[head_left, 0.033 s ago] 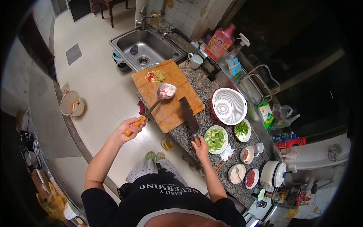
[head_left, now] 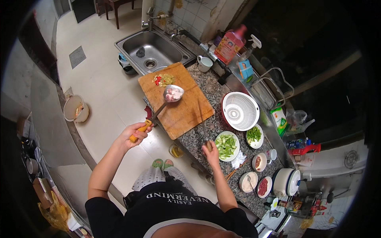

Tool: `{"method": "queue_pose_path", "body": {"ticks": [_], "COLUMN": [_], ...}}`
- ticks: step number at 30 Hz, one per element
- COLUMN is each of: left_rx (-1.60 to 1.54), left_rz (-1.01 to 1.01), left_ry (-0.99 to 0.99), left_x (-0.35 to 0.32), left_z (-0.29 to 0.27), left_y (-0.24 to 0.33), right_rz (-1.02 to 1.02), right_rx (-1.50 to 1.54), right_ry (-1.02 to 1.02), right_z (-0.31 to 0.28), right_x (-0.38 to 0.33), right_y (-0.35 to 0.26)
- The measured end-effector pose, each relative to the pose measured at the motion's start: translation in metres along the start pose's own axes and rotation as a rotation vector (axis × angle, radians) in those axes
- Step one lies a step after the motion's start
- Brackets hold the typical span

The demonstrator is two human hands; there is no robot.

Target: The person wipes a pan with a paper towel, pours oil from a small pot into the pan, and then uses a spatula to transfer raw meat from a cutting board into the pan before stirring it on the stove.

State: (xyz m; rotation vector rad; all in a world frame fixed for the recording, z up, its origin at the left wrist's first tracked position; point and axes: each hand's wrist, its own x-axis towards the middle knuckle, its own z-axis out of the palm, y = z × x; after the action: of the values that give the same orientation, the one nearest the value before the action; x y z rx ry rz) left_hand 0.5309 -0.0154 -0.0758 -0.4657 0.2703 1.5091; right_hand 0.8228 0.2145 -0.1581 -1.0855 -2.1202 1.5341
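Granite table (head_left: 214, 89) bears cutting board (head_left: 183, 118); left hand (head_left: 136, 134) grips ladle (head_left: 159, 110) holding meat pieces (head_left: 173, 95), right hand (head_left: 212, 154) clasps cleaver (head_left: 208, 146) by handle.

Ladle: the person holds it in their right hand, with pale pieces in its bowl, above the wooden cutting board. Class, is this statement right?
Not quite; the hand is wrong. The head view shows the ladle in the person's left hand, with pale pieces in its bowl, above the wooden cutting board.
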Motion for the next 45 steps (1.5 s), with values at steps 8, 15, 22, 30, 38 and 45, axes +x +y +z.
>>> {"method": "queue_pose_path", "body": {"ticks": [8,15,22,30,38,45], "left_rx": [0.182,0.29,0.455,1.112,1.401,1.25], "left_rz": [0.087,0.095,-0.121,-0.126,-0.543,-0.848], "left_ry": [0.027,-0.006,-0.07,-0.182,-0.511,-0.711], "left_x": [-0.035,-0.056,-0.009,0.075,0.106,0.086], "left_z": [0.019,0.035,0.069,0.082,0.067,0.026], "left_y": [-0.014,-0.044,-0.078,-0.202,-0.436,-0.653], "right_rz": [0.397,0.295,-0.075,0.172,-0.23,-0.131], "right_rx": [1.206,0.45,-0.152,1.314,1.688,1.222], "right_ry": [-0.236,-0.092,0.18,-0.421,0.453,0.996], "right_z": [0.027,0.082,0.064,0.001,-0.074,-0.184], "right_x": [0.071,0.121,0.08,-0.151,-0.303,-0.485], "right_y": [0.005,0.021,-0.001,-0.089,-0.058,-0.027]}}
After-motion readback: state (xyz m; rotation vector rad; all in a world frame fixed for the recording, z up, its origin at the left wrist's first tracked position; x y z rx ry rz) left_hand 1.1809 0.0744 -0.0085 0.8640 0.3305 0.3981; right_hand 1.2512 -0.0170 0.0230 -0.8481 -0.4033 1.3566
